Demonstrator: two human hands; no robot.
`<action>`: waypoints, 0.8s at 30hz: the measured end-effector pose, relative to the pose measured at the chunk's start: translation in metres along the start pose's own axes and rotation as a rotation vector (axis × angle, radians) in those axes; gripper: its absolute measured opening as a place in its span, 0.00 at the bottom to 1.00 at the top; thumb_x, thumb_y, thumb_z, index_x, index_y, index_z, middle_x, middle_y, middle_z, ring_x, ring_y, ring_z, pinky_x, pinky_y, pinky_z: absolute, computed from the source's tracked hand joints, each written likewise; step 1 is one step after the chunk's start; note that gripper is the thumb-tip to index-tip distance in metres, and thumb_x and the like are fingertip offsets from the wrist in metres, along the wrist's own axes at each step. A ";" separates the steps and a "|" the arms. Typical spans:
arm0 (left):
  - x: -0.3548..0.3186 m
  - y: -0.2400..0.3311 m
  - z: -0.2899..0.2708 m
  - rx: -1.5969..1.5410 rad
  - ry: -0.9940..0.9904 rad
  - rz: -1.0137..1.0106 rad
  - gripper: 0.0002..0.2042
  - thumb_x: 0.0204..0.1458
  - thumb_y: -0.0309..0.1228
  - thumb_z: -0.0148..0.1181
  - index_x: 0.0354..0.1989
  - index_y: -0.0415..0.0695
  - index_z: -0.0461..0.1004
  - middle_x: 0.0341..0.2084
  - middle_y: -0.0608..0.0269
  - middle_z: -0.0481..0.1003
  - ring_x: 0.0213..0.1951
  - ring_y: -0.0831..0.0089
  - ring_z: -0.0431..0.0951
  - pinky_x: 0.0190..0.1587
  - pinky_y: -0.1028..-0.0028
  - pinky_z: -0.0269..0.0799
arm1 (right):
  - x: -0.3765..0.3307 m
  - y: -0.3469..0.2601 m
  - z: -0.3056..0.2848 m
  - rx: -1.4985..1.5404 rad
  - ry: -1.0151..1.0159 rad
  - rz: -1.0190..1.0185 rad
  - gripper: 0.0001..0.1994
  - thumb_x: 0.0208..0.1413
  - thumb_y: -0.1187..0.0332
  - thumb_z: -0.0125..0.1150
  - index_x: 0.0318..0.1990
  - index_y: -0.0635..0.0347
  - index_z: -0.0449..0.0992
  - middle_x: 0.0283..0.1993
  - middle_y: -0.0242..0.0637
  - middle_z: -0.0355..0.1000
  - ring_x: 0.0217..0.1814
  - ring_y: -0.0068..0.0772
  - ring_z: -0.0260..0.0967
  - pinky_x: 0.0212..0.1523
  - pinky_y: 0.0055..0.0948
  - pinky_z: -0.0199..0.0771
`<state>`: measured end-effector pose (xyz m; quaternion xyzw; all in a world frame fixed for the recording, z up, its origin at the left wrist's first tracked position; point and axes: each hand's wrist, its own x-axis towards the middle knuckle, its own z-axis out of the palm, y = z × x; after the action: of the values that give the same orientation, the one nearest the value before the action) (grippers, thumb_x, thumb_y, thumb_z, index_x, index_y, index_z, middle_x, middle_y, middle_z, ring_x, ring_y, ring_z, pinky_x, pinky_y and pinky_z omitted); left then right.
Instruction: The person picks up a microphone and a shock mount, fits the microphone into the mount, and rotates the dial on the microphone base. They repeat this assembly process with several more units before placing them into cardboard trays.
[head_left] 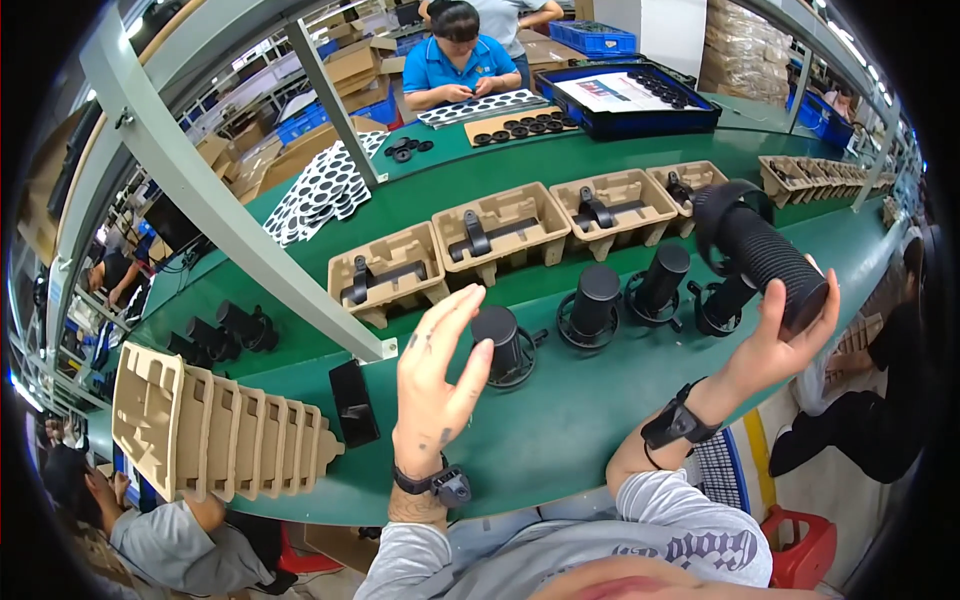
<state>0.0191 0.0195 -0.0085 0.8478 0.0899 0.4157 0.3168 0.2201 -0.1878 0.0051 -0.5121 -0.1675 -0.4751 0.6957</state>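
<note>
My right hand (765, 345) is raised over the right part of the bench, gripping a black ribbed cylinder (765, 250). A wide round collar tops this cylinder at its far end, tilted away to the left. Fingers apart and holding nothing, my left hand (440, 365) hovers just left of a black smooth cylinder in a ringed base (498, 338). To the right stand several similar pieces, among them a middle black cylinder (597, 293) and another black cylinder (665, 270). The one behind the ribbed cylinder is partly hidden.
Brown moulded pulp trays (500, 235) with black parts line the green bench (540, 420). At left are a stack of pulp trays (225, 425), a black phone-like slab (354, 402) and a grey metal post (215, 190). A co-worker (460, 65) sits across, near a dark blue tray (640, 120).
</note>
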 end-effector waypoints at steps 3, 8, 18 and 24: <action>0.000 -0.009 -0.004 0.076 -0.012 0.007 0.20 0.49 0.22 0.56 0.53 0.39 0.72 0.48 0.53 0.74 0.48 0.64 0.76 0.50 0.70 0.70 | 0.009 0.011 -0.015 -0.120 0.076 0.080 0.25 0.48 0.78 0.68 0.55 0.66 0.68 0.53 0.40 0.67 0.52 0.29 0.66 0.55 0.27 0.67; 0.000 -0.013 -0.003 0.071 -0.002 -0.015 0.16 0.50 0.22 0.56 0.50 0.38 0.74 0.46 0.53 0.75 0.47 0.64 0.75 0.50 0.70 0.70 | 0.020 0.025 -0.066 -0.370 -0.319 0.382 0.23 0.47 0.75 0.70 0.53 0.63 0.73 0.44 0.33 0.71 0.43 0.22 0.67 0.45 0.18 0.68; 0.001 -0.016 0.000 0.068 -0.019 -0.041 0.13 0.51 0.23 0.58 0.45 0.40 0.76 0.44 0.53 0.76 0.48 0.58 0.76 0.52 0.66 0.68 | 0.015 0.040 -0.053 -0.509 -0.969 0.617 0.23 0.40 0.75 0.69 0.46 0.67 0.70 0.37 0.32 0.69 0.39 0.21 0.66 0.40 0.21 0.68; 0.002 -0.017 -0.004 0.055 -0.026 -0.046 0.13 0.50 0.21 0.56 0.46 0.39 0.76 0.45 0.54 0.76 0.49 0.62 0.75 0.53 0.69 0.68 | 0.011 0.056 -0.048 -0.418 -1.033 0.630 0.23 0.38 0.78 0.69 0.46 0.67 0.70 0.38 0.32 0.69 0.39 0.21 0.66 0.39 0.21 0.68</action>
<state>0.0197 0.0352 -0.0155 0.8591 0.1168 0.3948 0.3041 0.2598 -0.2337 -0.0377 -0.8245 -0.2266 0.0378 0.5171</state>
